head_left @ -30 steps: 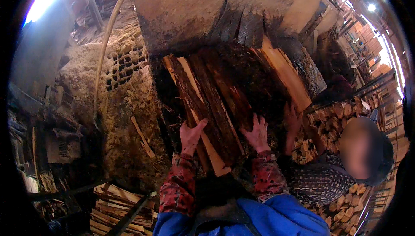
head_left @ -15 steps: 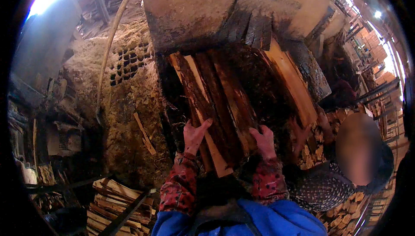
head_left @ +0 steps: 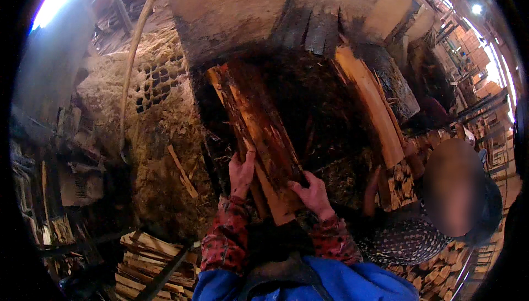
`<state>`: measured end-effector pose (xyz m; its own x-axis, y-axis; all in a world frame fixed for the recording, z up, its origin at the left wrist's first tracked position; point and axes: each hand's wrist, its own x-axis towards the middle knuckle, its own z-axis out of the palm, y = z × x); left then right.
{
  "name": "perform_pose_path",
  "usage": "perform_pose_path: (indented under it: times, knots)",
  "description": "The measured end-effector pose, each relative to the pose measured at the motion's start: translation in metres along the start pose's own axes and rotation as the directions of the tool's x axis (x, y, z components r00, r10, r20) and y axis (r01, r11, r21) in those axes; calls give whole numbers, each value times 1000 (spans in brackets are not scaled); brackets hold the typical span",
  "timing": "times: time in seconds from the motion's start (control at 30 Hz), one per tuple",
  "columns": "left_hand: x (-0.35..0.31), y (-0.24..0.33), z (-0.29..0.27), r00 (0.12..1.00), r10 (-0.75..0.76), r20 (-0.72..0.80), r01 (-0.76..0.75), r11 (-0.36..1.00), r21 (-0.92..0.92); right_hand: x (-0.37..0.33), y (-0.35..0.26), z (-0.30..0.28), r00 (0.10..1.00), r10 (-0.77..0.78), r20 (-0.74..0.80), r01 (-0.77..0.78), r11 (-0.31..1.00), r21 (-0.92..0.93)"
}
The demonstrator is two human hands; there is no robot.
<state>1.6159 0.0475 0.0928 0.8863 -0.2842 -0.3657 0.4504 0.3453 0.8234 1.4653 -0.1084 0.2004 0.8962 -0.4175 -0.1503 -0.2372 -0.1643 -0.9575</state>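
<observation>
"Wood slabs [head_left: 259,127]! Where are they?"

"In the head view, they lie side by side in the middle, over a dark patch. Their near ends are between the person's two hands."

"What is each hand doing?"

"The right hand [head_left: 313,195] grips the right edge, thumb on top. The left hand [head_left: 241,174] is at the left edge. I can't tell if its fingers curl under."

"What could go wrong?"

"I see no string around the slabs. If one hand is loose and the other pulls, I think one could slide off. The edges look rough, so bare fingers might get splinters."

"Anything on the right?"

"Yes, a pale slab [head_left: 369,105], with a co-worker's hand [head_left: 372,191] near its near end. If the slabs swing right, they might bump that hand."

"And near, on the left?"

"A wood stack [head_left: 146,265]."
</observation>
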Motion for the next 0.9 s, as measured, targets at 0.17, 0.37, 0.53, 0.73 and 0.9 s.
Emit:
perform_pose_path:
  times: [0.17,0.37,0.53,0.73,0.9]
  knots:
    - [-4,-1,5,999,24,-43,-31,983,-180,1,28,-5,972,-233,30,206,786,-583]
    - [1,1,7,994,103,-23,-96,974,206,5,26,18,952,-301,55,269,737,-620]
    - [-6,13,15,999,41,-20,-39,994,100,1,16,17,951,-306,29,258,741,-620]
    - [-15,38,27,993,-89,-74,106,960,261,2,14,13,943,-329,50,290,739,-607]
    - [-6,27,14,995,-88,-48,98,958,269,4,20,17,931,-361,47,321,754,-573]
